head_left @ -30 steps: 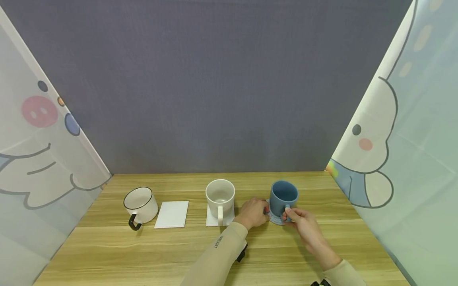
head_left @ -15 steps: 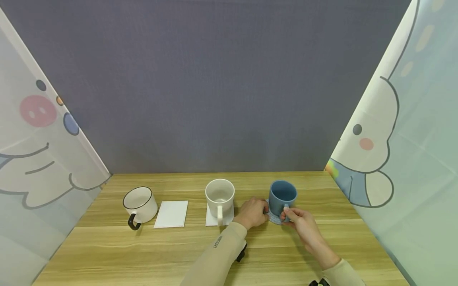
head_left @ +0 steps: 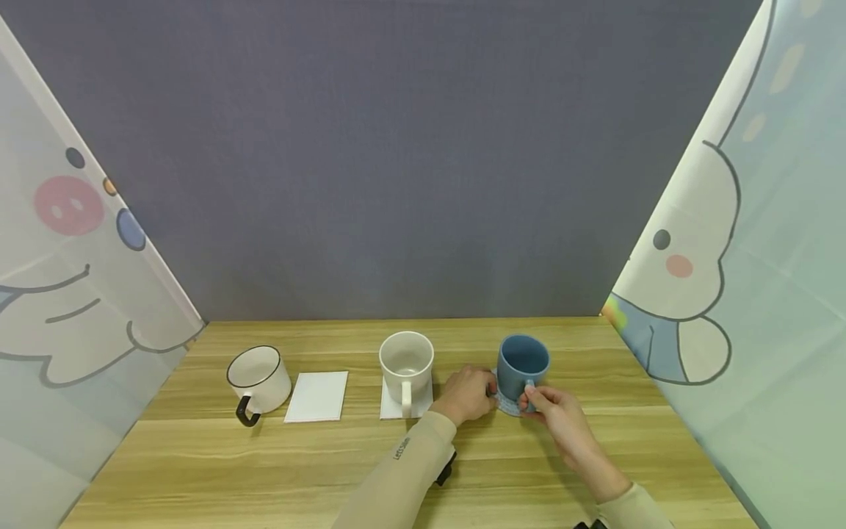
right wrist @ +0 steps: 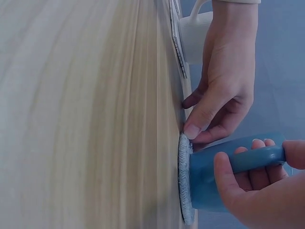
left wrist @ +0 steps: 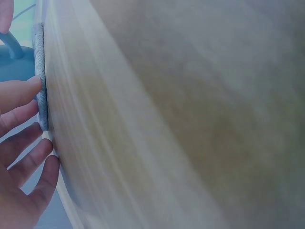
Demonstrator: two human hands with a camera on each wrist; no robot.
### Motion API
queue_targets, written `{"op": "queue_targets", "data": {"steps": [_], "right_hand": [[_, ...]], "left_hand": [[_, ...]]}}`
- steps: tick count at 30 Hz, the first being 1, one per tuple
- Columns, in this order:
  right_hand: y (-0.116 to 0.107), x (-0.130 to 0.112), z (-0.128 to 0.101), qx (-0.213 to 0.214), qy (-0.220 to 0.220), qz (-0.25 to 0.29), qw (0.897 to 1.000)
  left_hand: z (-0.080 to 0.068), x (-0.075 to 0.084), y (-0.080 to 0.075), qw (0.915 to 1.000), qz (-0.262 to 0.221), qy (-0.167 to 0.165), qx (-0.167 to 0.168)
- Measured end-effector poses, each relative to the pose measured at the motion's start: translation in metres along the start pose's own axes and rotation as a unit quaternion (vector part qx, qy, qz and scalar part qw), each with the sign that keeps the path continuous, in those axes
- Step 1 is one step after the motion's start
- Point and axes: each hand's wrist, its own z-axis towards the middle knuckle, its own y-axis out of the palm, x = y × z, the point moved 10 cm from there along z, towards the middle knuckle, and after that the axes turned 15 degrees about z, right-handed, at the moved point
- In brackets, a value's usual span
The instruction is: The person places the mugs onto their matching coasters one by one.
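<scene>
A blue mug (head_left: 523,366) stands upright on a round, blue-grey woven coaster (head_left: 507,404) at the right of the table. My right hand (head_left: 562,420) grips the mug by its handle (right wrist: 259,159), fingers through the loop and thumb on top. From the left side my left hand (head_left: 466,394) pinches the coaster's edge between thumb (right wrist: 193,131) and fingertips. In the left wrist view its other fingers (left wrist: 33,162) spread loosely along the tabletop, beside the coaster rim (left wrist: 41,95).
A white mug (head_left: 406,360) stands on a square white coaster (head_left: 390,409) left of my left hand. Further left lie another white coaster (head_left: 319,397) and a white mug (head_left: 261,378) with dark rim and black handle. A grey curtain (head_left: 410,184) hangs behind the wooden table (head_left: 264,477).
</scene>
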Motion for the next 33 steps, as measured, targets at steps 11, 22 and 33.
{"op": "queue_targets", "data": {"steps": [11, 22, 33], "right_hand": [[0.003, 0.000, 0.002, -0.006, -0.002, 0.000, 1.000], [0.000, -0.001, 0.000, -0.008, -0.004, -0.003, 1.000], [0.000, -0.003, -0.001, -0.011, -0.006, -0.006, 1.000]], "left_hand": [[0.000, 0.001, -0.002, 1.0000, -0.002, -0.001, 0.000], [0.000, 0.000, -0.001, 1.0000, -0.003, -0.001, -0.003], [0.000, 0.000, -0.010, 0.9998, -0.008, 0.006, 0.018]]}}
